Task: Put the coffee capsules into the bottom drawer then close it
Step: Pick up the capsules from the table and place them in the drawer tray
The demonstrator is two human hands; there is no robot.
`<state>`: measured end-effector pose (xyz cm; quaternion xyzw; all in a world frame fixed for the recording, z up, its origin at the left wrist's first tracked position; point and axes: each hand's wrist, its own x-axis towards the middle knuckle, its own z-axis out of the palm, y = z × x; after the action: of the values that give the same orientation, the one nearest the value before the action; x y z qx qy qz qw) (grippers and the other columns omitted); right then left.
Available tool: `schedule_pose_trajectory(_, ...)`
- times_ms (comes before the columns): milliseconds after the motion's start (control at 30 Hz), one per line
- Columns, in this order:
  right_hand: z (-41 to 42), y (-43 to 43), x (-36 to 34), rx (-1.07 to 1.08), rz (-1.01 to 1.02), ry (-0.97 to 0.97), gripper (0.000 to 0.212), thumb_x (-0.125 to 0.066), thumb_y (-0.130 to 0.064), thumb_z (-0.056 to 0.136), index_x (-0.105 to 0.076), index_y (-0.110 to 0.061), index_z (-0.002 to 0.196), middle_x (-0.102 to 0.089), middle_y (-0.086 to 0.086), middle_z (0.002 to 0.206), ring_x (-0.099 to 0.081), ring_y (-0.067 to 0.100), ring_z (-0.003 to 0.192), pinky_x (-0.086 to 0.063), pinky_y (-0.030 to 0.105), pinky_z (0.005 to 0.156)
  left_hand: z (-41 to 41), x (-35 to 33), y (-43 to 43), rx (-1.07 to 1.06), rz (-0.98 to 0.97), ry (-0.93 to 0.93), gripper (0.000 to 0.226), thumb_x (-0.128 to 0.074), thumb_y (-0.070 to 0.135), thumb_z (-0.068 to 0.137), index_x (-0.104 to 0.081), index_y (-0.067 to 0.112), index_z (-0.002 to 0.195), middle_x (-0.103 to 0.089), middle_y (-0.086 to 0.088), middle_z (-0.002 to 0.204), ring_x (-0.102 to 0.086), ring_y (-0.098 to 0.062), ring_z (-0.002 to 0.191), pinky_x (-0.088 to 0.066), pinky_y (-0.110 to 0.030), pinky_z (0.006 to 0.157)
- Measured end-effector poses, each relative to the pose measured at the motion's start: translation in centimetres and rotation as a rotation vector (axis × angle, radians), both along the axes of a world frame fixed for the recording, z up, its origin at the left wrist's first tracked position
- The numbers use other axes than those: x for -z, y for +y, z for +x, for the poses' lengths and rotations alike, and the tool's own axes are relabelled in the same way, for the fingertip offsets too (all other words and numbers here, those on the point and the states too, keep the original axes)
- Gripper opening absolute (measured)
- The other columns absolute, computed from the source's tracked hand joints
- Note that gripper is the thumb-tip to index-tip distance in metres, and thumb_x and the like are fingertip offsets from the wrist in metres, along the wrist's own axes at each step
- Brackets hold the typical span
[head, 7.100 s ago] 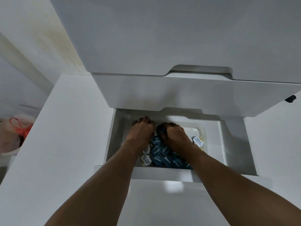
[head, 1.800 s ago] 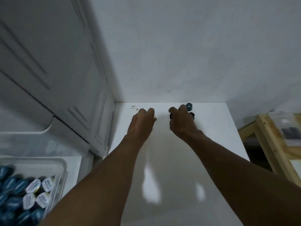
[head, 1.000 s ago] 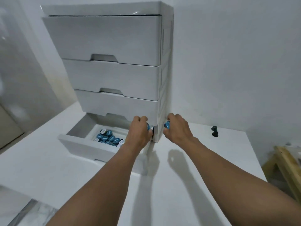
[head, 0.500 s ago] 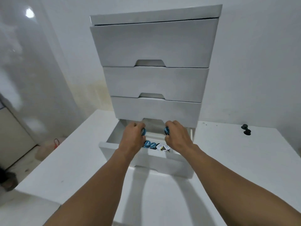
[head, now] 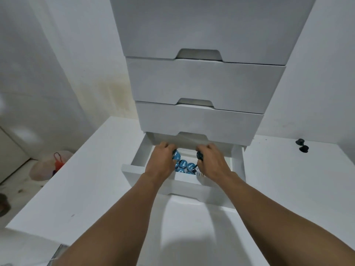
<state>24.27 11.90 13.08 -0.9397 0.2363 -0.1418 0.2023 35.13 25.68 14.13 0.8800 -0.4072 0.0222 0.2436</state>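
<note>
Both forearms reach forward, the left grip [head: 161, 160] and the right grip [head: 213, 161] curled closed, knuckles up.

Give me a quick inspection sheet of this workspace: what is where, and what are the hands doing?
Surface: white tabletop, with the white drawer unit standing on it.
Job's things: bottom drawer pulled open; blue coffee capsules lie inside it.
Clutter: two small dark objects on the tabletop to the right of the unit; too small to identify.
Grips: left hand and right hand are over the open drawer, each closed on a capsule.
Cables: nothing seen.
Surroundings: white walls, one with a yellowish stain; a pale bag with red handles on the floor at left.
</note>
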Motion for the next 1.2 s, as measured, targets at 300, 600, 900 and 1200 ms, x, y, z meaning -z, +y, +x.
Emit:
schedule_pose_trajectory(300, 4.2, -3.7, 4.2, 0.05, 0.09, 0.123, 0.029, -0.064, -0.014, 0.089, -0.053, -0.014, 0.116, -0.047, 0.008, 0.12, -0.056, 0.024, 0.099, -0.05, 0.033, 0.089, 4.3, 3.2, -4.6, 0.038, 0.099, 0.092, 0.041, -0.069, 0.01, 0.083, -0.057, 0.01, 0.122, -0.056, -0.01, 0.118, -0.053, -0.023, 0.105, -0.044, -0.026, 0.09)
schedule_pose_trajectory(600, 6.8, -5.3, 7.8, 0.119, 0.232, 0.104, 0.026, -0.057, -0.012, 0.089, -0.054, -0.01, 0.115, -0.047, 0.006, 0.11, -0.053, 0.026, 0.097, -0.042, 0.025, 0.079, 7.5, 8.0, -8.8, 0.093, 0.157, 0.209, 0.034, -0.06, 0.009, 0.088, -0.055, 0.009, 0.121, -0.052, -0.01, 0.116, -0.052, -0.026, 0.105, -0.046, -0.028, 0.088)
schedule_pose_trajectory(900, 8.6, -5.8, 10.0, 0.15, 0.243, 0.195, 0.028, -0.054, -0.01, 0.084, -0.052, -0.009, 0.113, -0.049, 0.008, 0.11, -0.042, 0.019, 0.088, -0.031, 0.024, 0.077, 9.3, 11.2, -10.7, 0.217, 0.222, 0.194, 0.044, -0.058, 0.01, 0.09, -0.05, 0.012, 0.133, -0.048, -0.009, 0.128, -0.049, -0.022, 0.117, -0.04, -0.028, 0.101)
schedule_pose_trajectory(1200, 9.6, -6.2, 10.7, 0.228, 0.331, 0.266, 0.019, -0.053, -0.009, 0.08, -0.056, -0.009, 0.099, -0.056, 0.01, 0.103, -0.052, 0.025, 0.09, -0.039, 0.029, 0.073, 10.2, 12.2, -11.7, 0.281, 0.259, 0.162, 0.037, -0.06, 0.008, 0.086, -0.053, 0.007, 0.123, -0.054, -0.015, 0.124, -0.05, -0.029, 0.114, -0.045, -0.034, 0.094)
